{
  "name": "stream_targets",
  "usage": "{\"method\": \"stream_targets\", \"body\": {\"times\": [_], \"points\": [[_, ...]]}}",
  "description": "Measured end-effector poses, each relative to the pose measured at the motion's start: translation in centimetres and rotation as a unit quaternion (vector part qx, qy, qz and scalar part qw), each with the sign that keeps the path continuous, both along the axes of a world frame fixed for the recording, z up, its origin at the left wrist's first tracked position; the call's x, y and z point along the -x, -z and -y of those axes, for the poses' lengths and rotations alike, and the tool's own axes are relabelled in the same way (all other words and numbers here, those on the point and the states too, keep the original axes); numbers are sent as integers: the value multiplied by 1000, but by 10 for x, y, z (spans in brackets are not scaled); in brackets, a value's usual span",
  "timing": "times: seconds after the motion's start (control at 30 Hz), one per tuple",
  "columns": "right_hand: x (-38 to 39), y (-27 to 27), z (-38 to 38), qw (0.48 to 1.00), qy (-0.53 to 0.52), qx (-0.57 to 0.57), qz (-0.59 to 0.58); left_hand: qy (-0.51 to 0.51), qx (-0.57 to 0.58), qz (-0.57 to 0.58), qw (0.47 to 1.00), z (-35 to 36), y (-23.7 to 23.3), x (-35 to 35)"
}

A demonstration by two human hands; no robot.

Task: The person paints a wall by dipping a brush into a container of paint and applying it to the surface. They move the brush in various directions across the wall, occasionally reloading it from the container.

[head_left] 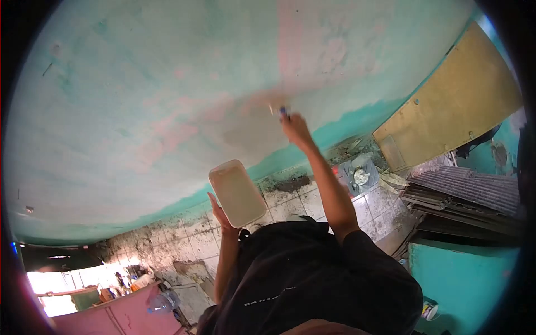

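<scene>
My right hand (296, 128) is closed around the handle of a small paintbrush (273, 109), whose pale bristles meet the wall (223, 67). Blue shows on the brush near my fingers. On my left, a rectangular white plastic tub (259, 209) is tilted in front of my body, with pale paint-like contents inside. My left hand (219, 211) grips it from its left side and from below; most of those fingers are hidden behind it. The wall has patchy whitish, turquoise and pink areas, with a darker, damp-looking patch left of the brush.
Dirty white floor tiles (198, 223) run along the wall's foot. A yellowish door panel (446, 95) and stacked corrugated sheets (474, 190) stand at right. A crumpled plastic bag (360, 176) lies on the floor. A clear bottle (163, 301) sits near a pink surface (111, 315).
</scene>
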State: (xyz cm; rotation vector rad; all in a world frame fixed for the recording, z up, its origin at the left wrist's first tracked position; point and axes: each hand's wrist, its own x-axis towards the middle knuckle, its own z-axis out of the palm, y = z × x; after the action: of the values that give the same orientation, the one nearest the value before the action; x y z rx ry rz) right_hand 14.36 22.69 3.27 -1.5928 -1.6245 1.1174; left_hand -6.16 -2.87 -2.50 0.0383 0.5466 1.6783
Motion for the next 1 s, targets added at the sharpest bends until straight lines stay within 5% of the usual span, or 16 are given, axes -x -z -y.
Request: {"method": "stream_targets", "body": {"times": [0.07,0.13,0.23,0.3,0.33,0.37,0.4,0.43,0.47,0.53,0.63,0.67,0.8,0.83,0.9,1.0], "points": [[-7,-88,5,941,-62,-331,-46,38,-32,-7,999,-1,-18,-10],[1,-168,17,927,-22,-366,-82,44,-43,25,998,-7,-9,-12],[11,-180,22,935,-32,-350,-43,14,-27,13,999,-7,-6,-15],[30,-77,-8,914,20,-395,-89,6,-27,30,999,-9,9,-12],[28,-38,0,953,7,-285,-105,6,-30,28,999,-8,14,-11],[25,19,1,949,-20,-293,-114,-23,-10,2,1000,-6,19,-8],[24,100,-7,907,-29,-416,-60,-52,6,-21,998,-8,22,-8],[17,165,-6,934,-20,-356,-6,-53,-7,-19,998,-11,20,-10],[-3,179,4,985,-113,-129,-14,-37,-24,-32,999,-7,19,-10],[-29,246,-9,970,-188,-111,104,-18,-48,-43,998,-3,12,-14],[-40,97,0,971,-185,-116,93,-38,-30,-16,999,-5,2,-14],[-42,11,9,929,-198,-279,140,-19,-29,4,999,-5,2,-14],[-53,-221,22,889,-125,-431,92,32,-45,40,998,-11,14,-6],[-51,-259,18,828,-86,-544,102,39,-45,38,998,-12,11,-4],[-48,-311,8,778,-12,-615,129,56,-38,56,996,-18,7,2],[-38,-292,-16,757,37,-643,108,74,-22,56,995,-21,14,17]]}}
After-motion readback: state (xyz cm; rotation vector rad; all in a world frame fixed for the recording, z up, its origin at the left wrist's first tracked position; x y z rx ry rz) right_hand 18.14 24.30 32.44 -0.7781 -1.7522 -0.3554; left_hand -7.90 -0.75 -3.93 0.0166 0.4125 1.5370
